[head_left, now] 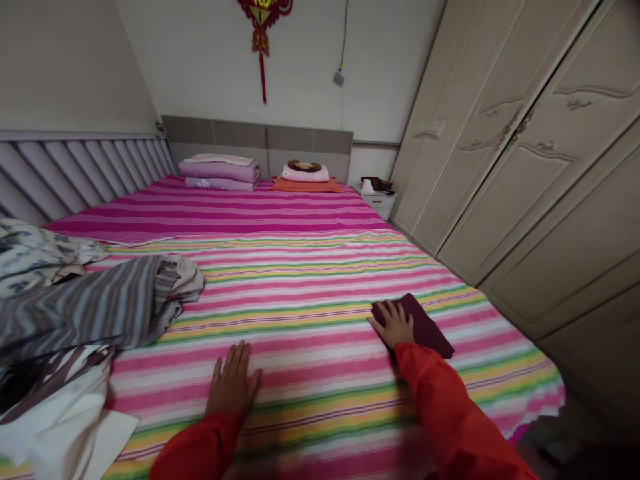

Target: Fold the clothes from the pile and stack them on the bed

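Observation:
My right hand (394,324) lies flat with fingers spread on a dark maroon folded cloth (426,331), near the right side of the bed. Part of the cloth is hidden under the hand and the red sleeve. My left hand (233,381) is open, palm down, fingers stretched out over the striped bed sheet (300,320), holding nothing. Whether its palm presses on the sheet or hovers just above, I cannot tell. To the left of that hand is a heap of clothes, with a grey striped garment (100,300) on top and a white garment (70,427) nearer to me.
Folded purple bedding (220,172) and a smaller folded stack (305,175) rest by the headboard (240,137). A wardrobe (540,140) runs along the right, beyond the bed's edge. A small nightstand (379,202) stands at the back right. A patterned cloth (45,250) lies far left.

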{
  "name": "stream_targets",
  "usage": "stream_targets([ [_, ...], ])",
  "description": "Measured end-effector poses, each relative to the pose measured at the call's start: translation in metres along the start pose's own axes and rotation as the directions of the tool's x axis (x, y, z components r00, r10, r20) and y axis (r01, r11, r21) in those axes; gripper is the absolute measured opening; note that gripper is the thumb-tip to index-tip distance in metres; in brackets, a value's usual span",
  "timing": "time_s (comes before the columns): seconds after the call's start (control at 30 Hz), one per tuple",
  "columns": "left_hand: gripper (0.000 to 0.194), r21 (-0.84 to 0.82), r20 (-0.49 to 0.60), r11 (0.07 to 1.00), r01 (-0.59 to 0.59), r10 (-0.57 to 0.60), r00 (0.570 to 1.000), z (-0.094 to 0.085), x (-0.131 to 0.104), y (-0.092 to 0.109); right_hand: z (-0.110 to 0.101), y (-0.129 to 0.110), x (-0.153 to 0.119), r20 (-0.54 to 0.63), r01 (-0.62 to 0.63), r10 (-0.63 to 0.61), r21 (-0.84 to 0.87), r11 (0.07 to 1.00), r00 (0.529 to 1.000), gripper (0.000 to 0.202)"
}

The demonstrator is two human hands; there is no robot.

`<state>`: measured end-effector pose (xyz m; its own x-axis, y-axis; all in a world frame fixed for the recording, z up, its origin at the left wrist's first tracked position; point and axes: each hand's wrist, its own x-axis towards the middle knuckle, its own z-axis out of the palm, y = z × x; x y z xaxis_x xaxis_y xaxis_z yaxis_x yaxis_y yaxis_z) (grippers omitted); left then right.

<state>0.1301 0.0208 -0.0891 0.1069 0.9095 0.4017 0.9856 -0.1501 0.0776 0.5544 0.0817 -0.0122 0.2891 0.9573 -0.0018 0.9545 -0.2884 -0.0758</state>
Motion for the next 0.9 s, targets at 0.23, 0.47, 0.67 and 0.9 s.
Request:
stream_targets([
  [0.23,0.06,-0.021,-0.008,0.999,-0.026,0.026,1.0,0.008,-0.001,-0.005,0.009,0.002,-0.006,-0.035,0.05,-0.052,-0.044,0.998,0.998,0.063],
  [0.47,0.058,0.031,0.034,0.999,-0.012,0.01,0.999,-0.003,-0.001,0.004,0.014,-0.001,-0.009,-0.009,0.014,-0.014,0.009,1.0,1.0,0.066],
  [0.67,0.058,0.007,-0.003,1.0,-0.006,0.006,1.0,-0.006,-0.001,0.007,0.044,-0.079,-0.074,-0.187,0.232,-0.215,0.075,0.97,0.959,0.059],
  [0.9,0.053,-0.103,-0.05,0.994,0.028,-0.033,0.998,-0.008,-0.007,0.012,0.065,-0.177,-0.158,-0.204,0.358,-0.318,0.204,0.911,0.926,0.063],
])
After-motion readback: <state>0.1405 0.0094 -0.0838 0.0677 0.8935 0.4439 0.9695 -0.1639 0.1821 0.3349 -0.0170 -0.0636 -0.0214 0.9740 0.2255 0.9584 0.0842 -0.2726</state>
